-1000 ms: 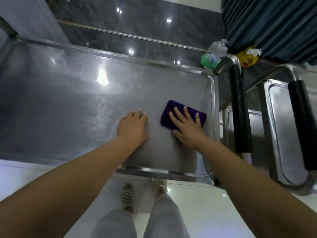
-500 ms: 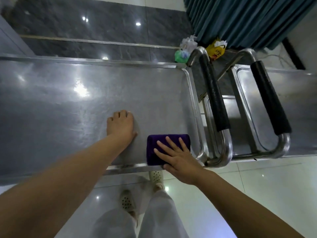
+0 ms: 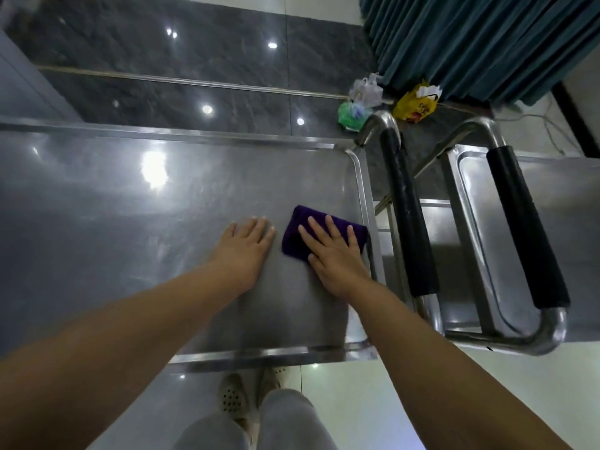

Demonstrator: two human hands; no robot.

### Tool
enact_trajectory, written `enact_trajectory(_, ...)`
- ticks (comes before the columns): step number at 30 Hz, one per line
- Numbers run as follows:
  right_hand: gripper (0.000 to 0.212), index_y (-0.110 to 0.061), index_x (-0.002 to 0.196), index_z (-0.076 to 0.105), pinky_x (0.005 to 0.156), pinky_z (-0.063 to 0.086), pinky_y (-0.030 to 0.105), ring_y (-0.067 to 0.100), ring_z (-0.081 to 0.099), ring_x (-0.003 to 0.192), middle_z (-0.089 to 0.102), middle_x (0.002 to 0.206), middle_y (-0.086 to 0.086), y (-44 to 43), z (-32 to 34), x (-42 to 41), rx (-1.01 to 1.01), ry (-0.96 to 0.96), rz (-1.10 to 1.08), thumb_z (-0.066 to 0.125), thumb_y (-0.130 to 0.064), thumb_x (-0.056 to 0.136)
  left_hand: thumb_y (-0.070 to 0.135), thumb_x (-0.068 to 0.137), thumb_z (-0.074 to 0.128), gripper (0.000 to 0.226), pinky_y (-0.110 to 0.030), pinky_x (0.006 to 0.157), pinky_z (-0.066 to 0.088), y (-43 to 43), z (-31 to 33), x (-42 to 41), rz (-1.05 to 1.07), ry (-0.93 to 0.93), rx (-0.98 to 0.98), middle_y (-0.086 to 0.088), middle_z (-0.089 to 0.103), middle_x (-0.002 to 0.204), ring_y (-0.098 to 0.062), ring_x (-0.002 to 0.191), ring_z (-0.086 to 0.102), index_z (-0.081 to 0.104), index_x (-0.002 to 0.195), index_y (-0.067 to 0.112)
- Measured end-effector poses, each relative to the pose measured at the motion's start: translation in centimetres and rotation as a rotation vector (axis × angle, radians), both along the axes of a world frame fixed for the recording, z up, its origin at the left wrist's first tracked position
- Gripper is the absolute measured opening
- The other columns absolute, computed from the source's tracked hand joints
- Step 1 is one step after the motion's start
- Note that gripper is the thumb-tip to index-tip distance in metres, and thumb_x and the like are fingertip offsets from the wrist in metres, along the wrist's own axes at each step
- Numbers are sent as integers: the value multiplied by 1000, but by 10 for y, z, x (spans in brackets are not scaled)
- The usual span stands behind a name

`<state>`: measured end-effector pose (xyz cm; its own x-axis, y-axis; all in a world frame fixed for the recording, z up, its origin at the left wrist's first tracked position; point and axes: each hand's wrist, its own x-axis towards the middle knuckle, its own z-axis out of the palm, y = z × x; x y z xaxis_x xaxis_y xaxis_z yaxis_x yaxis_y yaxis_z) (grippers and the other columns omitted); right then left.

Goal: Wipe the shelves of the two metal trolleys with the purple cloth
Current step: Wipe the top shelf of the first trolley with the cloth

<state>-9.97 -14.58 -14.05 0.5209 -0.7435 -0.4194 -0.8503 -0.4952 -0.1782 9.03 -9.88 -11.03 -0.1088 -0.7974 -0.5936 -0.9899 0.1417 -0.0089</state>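
A folded purple cloth [image 3: 319,237] lies flat on the top shelf of the nearer stainless-steel trolley [image 3: 130,203], near its right rim, farther from the shelf's near edge than half a second ago, when it sat at the near right corner. The right hand [image 3: 334,251] presses down on the cloth with fingers spread open, palm flat, not clenched around it. The left hand [image 3: 245,246], also open and flat, rests on the bare metal just beside the cloth, as before. To the right, the black foam-wrapped push handle [image 3: 407,216] of this trolley stands beside the second steel trolley [image 3: 581,222] and its own black handle [image 3: 526,228]. Beyond, green [image 3: 352,113] and yellow plastic bags [image 3: 415,105] sit on the dark tiled floor below a teal curtain [image 3: 480,40].
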Motion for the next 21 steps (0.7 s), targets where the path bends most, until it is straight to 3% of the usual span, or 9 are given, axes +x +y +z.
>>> enact_trajectory(5,57,-38,151,0,114,-16,47,17,-18,146,-11,160,-12,-74,-1,29,14,-17,-81,29,-30,103,26,79,72,115,-45,118,0,-15,-6,2,4,-44,51,-11,-23,156,-27,145,-13,-19,149,15)
enact_trajectory(17,56,-34,152,-3,117,-8,49,19,-13,147,-11,161,-9,-162,-1,50,-71,78,-110,24,-35,104,34,73,78,128,-44,117,-4,-31,-9,2,18,-100,125,-14,-28,154,-28,144,-17,-25,146,15)
enact_trajectory(21,56,-33,152,-5,117,-8,52,21,-11,148,-11,161,-6,-153,-1,46,-118,133,-281,22,-38,104,33,73,79,129,-46,118,-2,-33,-11,-1,25,-106,133,-14,-27,154,-29,144,-16,-25,146,13)
